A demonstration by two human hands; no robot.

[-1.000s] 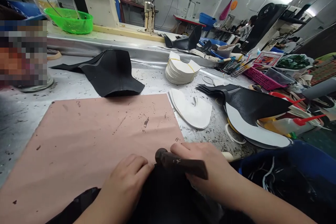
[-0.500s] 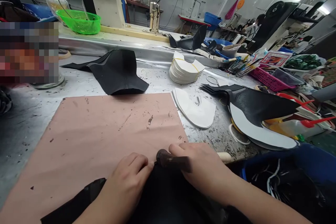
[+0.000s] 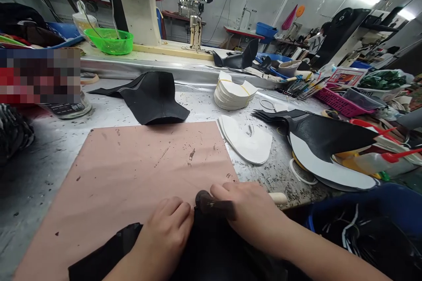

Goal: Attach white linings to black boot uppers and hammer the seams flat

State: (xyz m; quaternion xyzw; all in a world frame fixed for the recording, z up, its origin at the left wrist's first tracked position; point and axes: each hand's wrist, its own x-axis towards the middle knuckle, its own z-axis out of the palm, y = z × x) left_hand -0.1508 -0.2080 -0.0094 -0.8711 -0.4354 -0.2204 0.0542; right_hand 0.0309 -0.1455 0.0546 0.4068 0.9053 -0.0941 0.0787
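Black leather (image 3: 211,246) lies over the near edge of the pinkish board (image 3: 138,162), with a narrow end of it (image 3: 105,250) out to the left. My left hand (image 3: 171,228) is closed at the leather's upper edge, fingers curled and pinching it. In my right hand (image 3: 247,210) is a hammer (image 3: 214,204); its dark head rests on or just above the leather edge, beside my left fingertips. Its pale handle end (image 3: 278,198) pokes out past my right hand.
Behind the board lies a folded black leather piece (image 3: 153,99). White shaped pieces (image 3: 247,140) and a banded white stack (image 3: 234,94) are to the right, near black leather uppers (image 3: 326,129). A blue bin (image 3: 389,206) stands at right front. A sewing machine (image 3: 195,30) stands behind.
The view has tilted slightly, so the scene sits lower and a little to the right. Both hands stay at the leather edge, the hammer head almost in the same place.
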